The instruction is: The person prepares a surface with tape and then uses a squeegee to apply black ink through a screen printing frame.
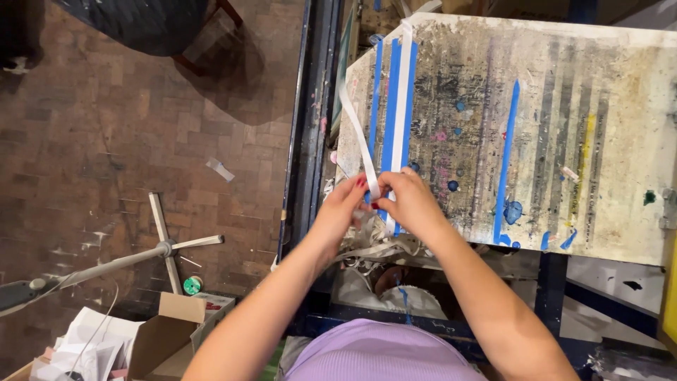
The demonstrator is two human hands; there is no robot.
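Lilac ribbed cloth of the person's top fills the bottom edge, and both forearms reach up from it toward the near edge of the bench point(620, 141). Left hand point(343, 204) and right hand point(409, 201) meet there, fingers pinched shut on a white strip point(360, 137) of tape or paper. That strip rises from the grip, slanting up and left to the bench's far edge. Its lower end is lifted off the surface; the upper end looks still stuck down, so I judge the peeling about half done.

Just beside the hands, on the bench, a second white strip point(403, 92) lies flat between blue tape strips point(390, 99), not yet lifted. Further right on the bench runs another long blue strip point(506, 155), with short blue scraps near the front edge. The board is crusted with old paint stains.

Below the bench's near edge, loose peeled strips point(374, 250) hang tangled. Left of the bench, on the brick floor point(106, 127), stand an open cardboard box point(166, 331) of paper scraps and a metal stand's point(166, 247) feet; nothing blocks the hands.
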